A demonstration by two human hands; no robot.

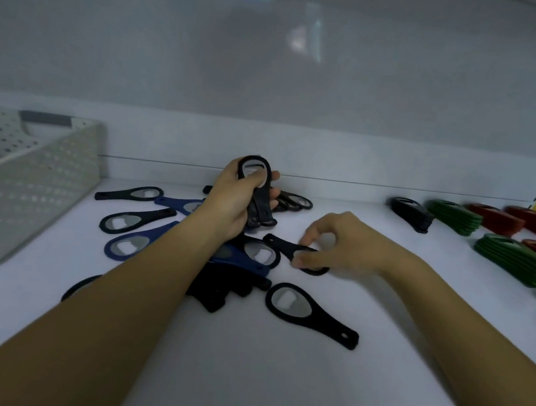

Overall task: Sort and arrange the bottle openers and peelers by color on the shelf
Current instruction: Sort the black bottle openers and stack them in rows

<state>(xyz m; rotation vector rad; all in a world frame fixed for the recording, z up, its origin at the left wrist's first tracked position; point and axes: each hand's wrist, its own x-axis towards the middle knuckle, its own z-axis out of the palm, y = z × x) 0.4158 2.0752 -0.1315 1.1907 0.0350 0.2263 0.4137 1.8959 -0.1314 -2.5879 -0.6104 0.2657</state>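
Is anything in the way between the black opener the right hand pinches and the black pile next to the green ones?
Nothing visible does. The right hand pinches the black opener, and only bare shelf lies between it and the black pile.

The white shelf [272, 387] holds a basket [27, 195] on the left, loose black openers [295, 304] and blue openers [128, 247] in the middle, and green piles [517, 261] and what look like red piles [495, 220] on the right.

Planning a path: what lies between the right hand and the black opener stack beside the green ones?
Head view: only bare white shelf between the right hand and the stacked black plastic bottle openers.
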